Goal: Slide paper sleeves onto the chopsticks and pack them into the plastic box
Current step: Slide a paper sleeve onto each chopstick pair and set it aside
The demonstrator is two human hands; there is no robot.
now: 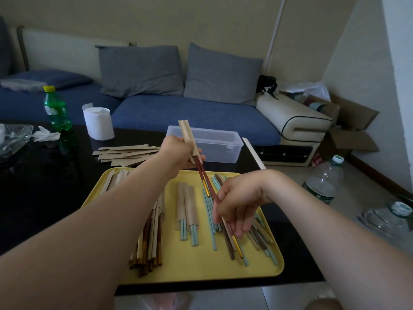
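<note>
Fingers of the left hand (178,151) curl round one brown paper sleeve (186,134). Fingers of the right hand (239,199) pinch two red-brown chopsticks (204,176), tips entering that sleeve. One clear plastic box (220,143) sits just beyond the left fingers, and one yellow tray (201,270) lies under both hands.

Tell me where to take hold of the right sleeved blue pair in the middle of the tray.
Probably pinch the right sleeved blue pair across its paper sleeve, coming from above: it lies flat on the yellow tray, bare ends toward you, and the sleeve holds both sticks together.
</note>
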